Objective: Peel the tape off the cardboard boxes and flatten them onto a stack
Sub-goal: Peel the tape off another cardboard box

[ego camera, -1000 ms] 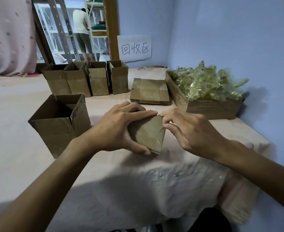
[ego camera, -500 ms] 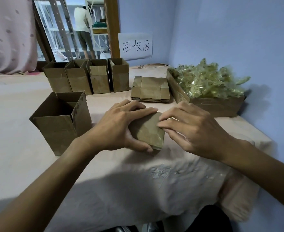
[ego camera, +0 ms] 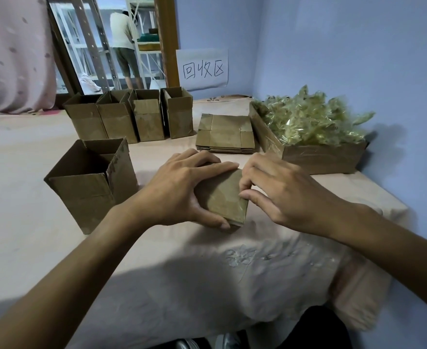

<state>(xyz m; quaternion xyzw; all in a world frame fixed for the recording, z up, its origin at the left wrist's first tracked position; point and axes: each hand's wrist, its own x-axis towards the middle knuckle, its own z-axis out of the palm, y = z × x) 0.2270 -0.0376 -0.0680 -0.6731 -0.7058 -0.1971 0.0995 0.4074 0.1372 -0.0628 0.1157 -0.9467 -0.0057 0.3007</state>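
Half box [ego camera: 222, 195] hidden beneath gripping left hand [ego camera: 179, 190].

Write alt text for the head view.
The left hand grips a small box on the table while the right hand pinches at its right edge. Open boxes stand behind and left; a flat stack and a carton of crumpled tape lie far right.

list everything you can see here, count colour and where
small box: 1, brown, front centre
open box: 1, brown, to its left
row of open boxes: 4, brown, back
stack of flattened boxes: 1, brown, right of row
low box: 1, brown, far right
tape scraps: heap, yellowish, in low box
paper sign: 1, white, wall
tablecloth: 1, beige, under everything
left hand: 1, grips small box
right hand: 1, pinches its right edge
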